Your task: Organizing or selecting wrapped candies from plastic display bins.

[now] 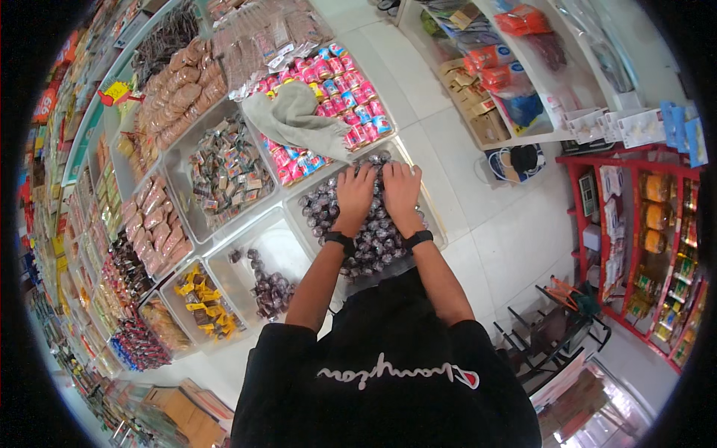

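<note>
My left hand (pixel 356 193) lies palm down on a heap of small, round, dark-wrapped candies (pixel 375 241) in a clear plastic bin (pixel 440 232). Beside it, my right hand (pixel 402 189) rests on the same heap, fingers pointing to the far side. Neither hand shows a candy gripped, though the palms are hidden. Just beyond my fingers, a grey-green cloth (pixel 297 120) sprawls over a bin of pink and blue wrapped jar-shaped sweets (pixel 358 101). To the left, another bin (pixel 285 232) holds a smaller pile of dark-wrapped candies (pixel 274 291).
Bins of small packets (pixel 229 168), yellow-wrapped sweets (pixel 207 305) and brown packaged snacks (pixel 182 84) spread leftward. Tiled floor (pixel 448 162) runs along the right. Beyond it stand a white shelf (pixel 552 120), a red rack (pixel 602 280) and a dark folding chair (pixel 552 330).
</note>
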Available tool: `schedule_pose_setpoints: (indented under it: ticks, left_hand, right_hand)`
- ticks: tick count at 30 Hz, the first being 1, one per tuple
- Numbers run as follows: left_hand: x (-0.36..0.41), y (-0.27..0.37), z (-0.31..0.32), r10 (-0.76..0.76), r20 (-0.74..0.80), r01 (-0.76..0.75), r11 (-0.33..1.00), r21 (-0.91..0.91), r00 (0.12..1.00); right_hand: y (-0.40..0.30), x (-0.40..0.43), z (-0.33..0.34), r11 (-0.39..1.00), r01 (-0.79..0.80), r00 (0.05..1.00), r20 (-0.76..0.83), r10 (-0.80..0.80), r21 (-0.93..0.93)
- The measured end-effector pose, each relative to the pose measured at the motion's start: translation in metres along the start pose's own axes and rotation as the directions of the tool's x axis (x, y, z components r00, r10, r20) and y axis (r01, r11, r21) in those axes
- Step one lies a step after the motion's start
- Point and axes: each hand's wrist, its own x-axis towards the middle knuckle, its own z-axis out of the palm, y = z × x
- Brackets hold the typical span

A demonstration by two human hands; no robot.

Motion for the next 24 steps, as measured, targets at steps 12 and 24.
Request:
schedule_pose_setpoints:
  ticks: [12,24]
  left_hand:
    - [-0.005,0.003,0.000,-0.039,-0.030,0.039,0.999,-0.016,0.999]
    - [0.004,0.004,0.000,-0.122,0.002,0.122,0.991,-0.049,0.993]
  right_hand:
    - [0.006,0.003,0.001,0.999,0.040,0.999,0.023,-0.040,0.028]
    - [-0.005,0.016,-0.003,1.000,0.014,1.000,-0.015,-0.013,0.027]
